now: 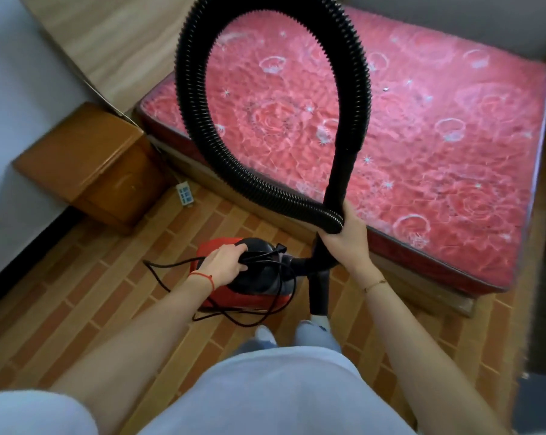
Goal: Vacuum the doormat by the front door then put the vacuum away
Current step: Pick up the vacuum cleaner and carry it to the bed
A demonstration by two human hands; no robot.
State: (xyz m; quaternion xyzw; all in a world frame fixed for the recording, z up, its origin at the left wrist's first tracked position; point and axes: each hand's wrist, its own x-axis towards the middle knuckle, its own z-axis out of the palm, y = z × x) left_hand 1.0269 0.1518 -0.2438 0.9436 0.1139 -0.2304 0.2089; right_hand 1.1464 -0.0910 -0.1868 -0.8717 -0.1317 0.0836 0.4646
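Note:
A red and black canister vacuum (249,296) hangs low over the brick-patterned floor beside the bed. My left hand (223,262) grips its black top handle together with part of the black power cord (168,271), which loops loosely around the body. My right hand (344,233) holds the black ribbed hose (196,127) and the rigid black tube (340,171) bunched together. The hose arcs up in a big loop over the mattress. A short black nozzle tube (318,293) points down near my feet. No doormat is in view.
A bed with a red rose-patterned mattress (438,127) fills the right side. A wooden nightstand (89,164) stands at the left against the white wall, with a white power strip (184,193) on the floor next to it. A dark object sits at bottom right.

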